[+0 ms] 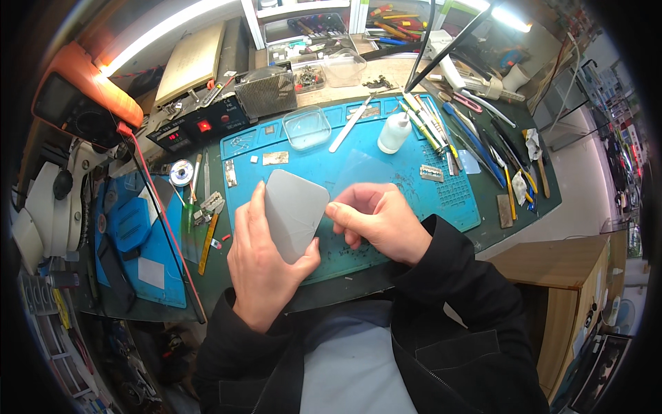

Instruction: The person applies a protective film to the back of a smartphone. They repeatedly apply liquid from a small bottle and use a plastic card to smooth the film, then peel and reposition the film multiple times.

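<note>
My left hand (265, 259) grips a flat grey slab with rounded corners (296, 210), phone-like in size and shape, by its side edges. It is tilted above the mat, and fine crack-like lines spread over its lower right part. My right hand (383, 217) is closed in a pinch at the slab's right edge, thumb against curled fingers. What the pinch holds, if anything, is hidden. Just beyond these fingers shows a thin see-through bluish sheet (362, 169); whether they touch it I cannot tell. Underneath lies a blue work mat (441, 200).
On the mat stand a white squeeze bottle (394, 133) and a clear plastic box (307, 129); a white-handled knife (350, 124) and a razor blade (432, 173) lie nearby. Tweezers and screwdrivers (476, 148) crowd the right. An orange multimeter (89, 93) and red-black leads (165, 221) are left.
</note>
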`<control>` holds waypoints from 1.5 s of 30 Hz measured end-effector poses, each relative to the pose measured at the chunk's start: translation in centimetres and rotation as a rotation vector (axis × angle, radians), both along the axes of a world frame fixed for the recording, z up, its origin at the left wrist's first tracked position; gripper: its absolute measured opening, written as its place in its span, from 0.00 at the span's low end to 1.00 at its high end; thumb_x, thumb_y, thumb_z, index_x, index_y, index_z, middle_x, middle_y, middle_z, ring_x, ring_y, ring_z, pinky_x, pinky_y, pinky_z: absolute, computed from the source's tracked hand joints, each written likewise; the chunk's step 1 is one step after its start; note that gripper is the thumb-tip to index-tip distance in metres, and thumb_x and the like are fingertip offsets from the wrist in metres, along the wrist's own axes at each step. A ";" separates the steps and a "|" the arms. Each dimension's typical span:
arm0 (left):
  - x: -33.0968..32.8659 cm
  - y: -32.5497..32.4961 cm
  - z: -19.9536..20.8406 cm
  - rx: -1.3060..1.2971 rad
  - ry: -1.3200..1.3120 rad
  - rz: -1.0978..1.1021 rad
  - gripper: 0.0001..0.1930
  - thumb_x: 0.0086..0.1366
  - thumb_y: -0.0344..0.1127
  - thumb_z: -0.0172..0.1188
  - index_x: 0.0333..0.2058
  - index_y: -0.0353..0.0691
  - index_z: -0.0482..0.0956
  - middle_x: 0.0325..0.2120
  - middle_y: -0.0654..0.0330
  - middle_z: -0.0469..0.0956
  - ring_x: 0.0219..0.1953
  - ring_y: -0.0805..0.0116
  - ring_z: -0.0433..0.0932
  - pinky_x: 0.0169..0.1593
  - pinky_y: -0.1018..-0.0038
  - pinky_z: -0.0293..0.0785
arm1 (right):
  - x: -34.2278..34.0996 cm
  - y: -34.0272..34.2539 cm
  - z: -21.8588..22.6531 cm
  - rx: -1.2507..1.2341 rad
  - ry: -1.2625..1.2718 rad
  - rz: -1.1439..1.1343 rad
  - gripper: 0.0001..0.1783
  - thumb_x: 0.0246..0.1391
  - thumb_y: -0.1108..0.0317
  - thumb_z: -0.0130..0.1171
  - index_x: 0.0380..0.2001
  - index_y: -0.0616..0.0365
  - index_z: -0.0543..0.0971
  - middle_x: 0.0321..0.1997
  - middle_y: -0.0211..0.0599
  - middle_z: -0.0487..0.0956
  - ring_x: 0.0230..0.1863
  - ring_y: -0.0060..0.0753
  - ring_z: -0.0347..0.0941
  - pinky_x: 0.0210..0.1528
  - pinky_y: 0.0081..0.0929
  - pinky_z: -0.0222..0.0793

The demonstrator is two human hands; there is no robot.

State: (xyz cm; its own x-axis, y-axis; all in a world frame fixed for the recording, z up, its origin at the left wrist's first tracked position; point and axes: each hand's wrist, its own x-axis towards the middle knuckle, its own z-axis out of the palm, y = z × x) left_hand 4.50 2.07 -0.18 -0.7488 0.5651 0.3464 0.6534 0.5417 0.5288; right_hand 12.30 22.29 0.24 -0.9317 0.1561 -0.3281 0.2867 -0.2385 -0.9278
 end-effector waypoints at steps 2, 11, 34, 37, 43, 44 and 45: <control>-0.1 0.0 -0.1 0.006 0.015 -0.005 0.55 0.47 0.35 0.81 0.72 0.33 0.61 0.52 0.48 0.72 0.51 0.47 0.81 0.48 0.58 0.82 | 0.0 -0.1 0.0 -0.011 0.001 -0.001 0.14 0.69 0.62 0.68 0.41 0.64 0.85 0.31 0.31 0.84 0.27 0.17 0.77 0.30 0.19 0.73; 0.0 0.1 0.0 0.010 0.010 0.012 0.54 0.48 0.35 0.81 0.72 0.32 0.61 0.53 0.48 0.73 0.51 0.46 0.81 0.48 0.58 0.82 | 0.1 -0.7 0.0 0.019 0.009 0.005 0.14 0.69 0.61 0.67 0.40 0.64 0.85 0.30 0.31 0.85 0.26 0.19 0.79 0.29 0.20 0.75; 0.1 0.1 0.0 0.001 -0.025 0.033 0.53 0.50 0.36 0.80 0.72 0.32 0.61 0.54 0.47 0.72 0.51 0.45 0.81 0.48 0.56 0.82 | 0.1 -1.1 -0.2 0.031 0.011 0.013 0.15 0.70 0.60 0.67 0.39 0.63 0.85 0.30 0.31 0.85 0.26 0.18 0.78 0.29 0.20 0.74; 0.1 0.1 0.0 0.001 -0.041 0.038 0.53 0.50 0.36 0.80 0.72 0.33 0.61 0.54 0.47 0.72 0.51 0.45 0.81 0.49 0.56 0.82 | 0.0 -1.1 -0.1 0.029 0.013 0.009 0.15 0.70 0.60 0.66 0.38 0.63 0.85 0.29 0.30 0.85 0.26 0.18 0.78 0.29 0.20 0.74; 0.1 0.1 0.1 0.000 -0.077 0.047 0.53 0.51 0.37 0.80 0.72 0.33 0.61 0.54 0.47 0.72 0.52 0.45 0.81 0.49 0.56 0.82 | -0.2 -1.4 0.1 0.047 0.008 0.002 0.15 0.70 0.61 0.65 0.34 0.63 0.84 0.27 0.29 0.83 0.25 0.17 0.77 0.28 0.20 0.74; 0.1 0.1 0.1 -0.001 -0.080 0.047 0.53 0.51 0.37 0.80 0.72 0.33 0.60 0.54 0.47 0.72 0.52 0.45 0.81 0.49 0.56 0.82 | -0.2 -1.4 0.1 0.048 0.010 0.002 0.15 0.70 0.61 0.64 0.34 0.63 0.84 0.27 0.29 0.83 0.25 0.17 0.77 0.28 0.20 0.74; 0.1 0.1 0.1 -0.003 -0.083 0.047 0.53 0.51 0.37 0.80 0.72 0.33 0.60 0.54 0.47 0.72 0.52 0.45 0.81 0.49 0.56 0.82 | -0.2 -1.4 0.1 0.049 0.011 0.002 0.15 0.70 0.61 0.64 0.34 0.63 0.84 0.27 0.29 0.83 0.25 0.17 0.77 0.28 0.20 0.74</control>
State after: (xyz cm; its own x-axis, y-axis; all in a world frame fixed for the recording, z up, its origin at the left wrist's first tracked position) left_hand 4.55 2.13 -0.08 -0.8005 0.5299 0.2802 0.5813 0.5722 0.5785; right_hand 12.12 20.88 0.38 -0.9355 0.1697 -0.3099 0.2771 -0.1920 -0.9415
